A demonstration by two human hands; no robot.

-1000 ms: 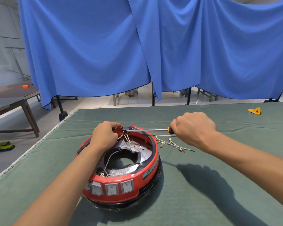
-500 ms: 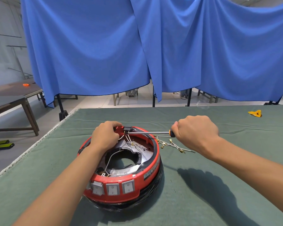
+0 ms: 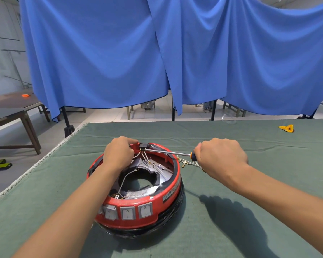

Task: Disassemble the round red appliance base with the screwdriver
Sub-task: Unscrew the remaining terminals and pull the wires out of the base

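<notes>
While the left hand grips the far rim of the red base, fingers curled over the edge by a small black part, the right hand is fisted around the screwdriver handle. Versus a second ago, shaft now slopes up to the tip instead of lying level, right hand sits lower: looks like prying or working that black part, not finished. Base sits mid-table on the green cloth, near the front edge. Count: one base, one screwdriver, three rocker switches on the front, one loose wire bundle beside the base, one yellow scrap far right.
</notes>
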